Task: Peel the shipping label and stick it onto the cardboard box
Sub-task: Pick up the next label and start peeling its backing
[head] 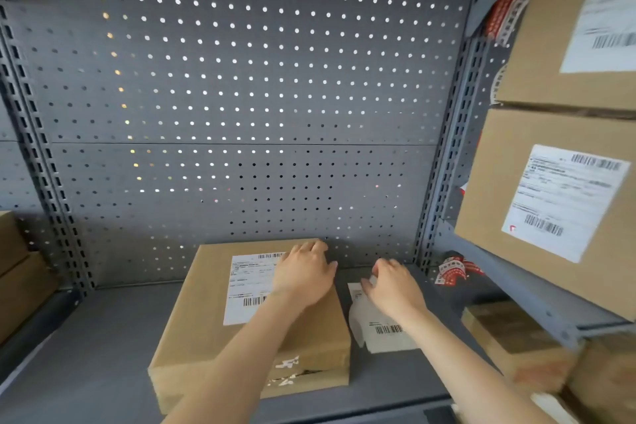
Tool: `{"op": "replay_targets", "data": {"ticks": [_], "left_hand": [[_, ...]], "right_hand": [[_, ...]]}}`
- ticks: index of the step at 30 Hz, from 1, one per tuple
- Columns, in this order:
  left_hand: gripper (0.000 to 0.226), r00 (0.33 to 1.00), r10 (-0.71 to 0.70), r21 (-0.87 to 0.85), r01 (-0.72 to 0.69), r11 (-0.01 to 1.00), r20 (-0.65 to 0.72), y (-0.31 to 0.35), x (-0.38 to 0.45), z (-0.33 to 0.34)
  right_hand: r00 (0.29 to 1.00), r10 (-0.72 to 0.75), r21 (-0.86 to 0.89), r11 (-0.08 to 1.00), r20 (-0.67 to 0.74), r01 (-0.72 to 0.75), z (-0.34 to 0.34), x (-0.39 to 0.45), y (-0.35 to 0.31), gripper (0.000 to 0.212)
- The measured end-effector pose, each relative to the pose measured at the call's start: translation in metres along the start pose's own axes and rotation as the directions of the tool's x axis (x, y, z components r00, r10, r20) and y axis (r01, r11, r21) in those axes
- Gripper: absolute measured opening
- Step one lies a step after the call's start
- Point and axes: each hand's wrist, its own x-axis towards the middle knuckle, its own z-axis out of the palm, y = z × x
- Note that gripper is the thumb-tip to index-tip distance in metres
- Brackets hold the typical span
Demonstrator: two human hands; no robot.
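A flat cardboard box (206, 330) lies on the grey shelf in front of me. A white shipping label (246, 286) with barcodes is on its top face. My left hand (303, 274) rests flat on the box's top, covering the label's right part, fingers spread. To the right of the box, a loose white label sheet (378, 334) lies on the shelf. My right hand (392, 289) is over the sheet's far end, fingers curled at its edge; whether they pinch it is unclear.
A grey perforated back panel (241, 113) rises behind the shelf (86, 348). Labelled cardboard boxes (537, 203) stack on the right shelves. Red-and-white tape rolls (454, 272) lie at the right rear. More boxes (20, 282) sit at the far left and another (516, 344) at the lower right.
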Motion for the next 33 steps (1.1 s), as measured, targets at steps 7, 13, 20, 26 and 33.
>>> {"op": "replay_targets", "data": {"ticks": [7, 13, 20, 26, 33], "left_hand": [[0.045, 0.992, 0.099, 0.048, -0.103, 0.994, 0.077, 0.012, 0.008, 0.014], [0.042, 0.99, 0.13, 0.04, -0.132, 0.99, 0.055, 0.009, 0.006, 0.014], [0.04, 0.992, 0.128, 0.009, -0.128, 0.992, 0.018, 0.002, 0.003, 0.009], [0.057, 0.989, 0.087, -0.093, -0.098, 0.991, -0.12, -0.011, 0.003, -0.007], [0.063, 0.938, 0.066, -0.056, -0.09, 0.994, -0.34, -0.061, -0.018, -0.052]], "right_hand": [[0.985, 0.114, 0.012, 0.993, 0.13, -0.117, 0.01, -0.024, 0.017, 0.065], [0.967, 0.152, -0.028, 0.988, 0.203, -0.149, 0.019, -0.033, 0.011, 0.063], [0.976, 0.105, 0.022, 0.994, 0.192, -0.112, 0.011, -0.037, 0.006, 0.026], [0.998, 0.05, 0.147, 0.988, -0.031, -0.045, -0.013, -0.027, -0.008, 0.008], [0.959, -0.227, 0.217, 0.941, -0.172, 0.261, -0.021, -0.017, -0.068, 0.013]]}}
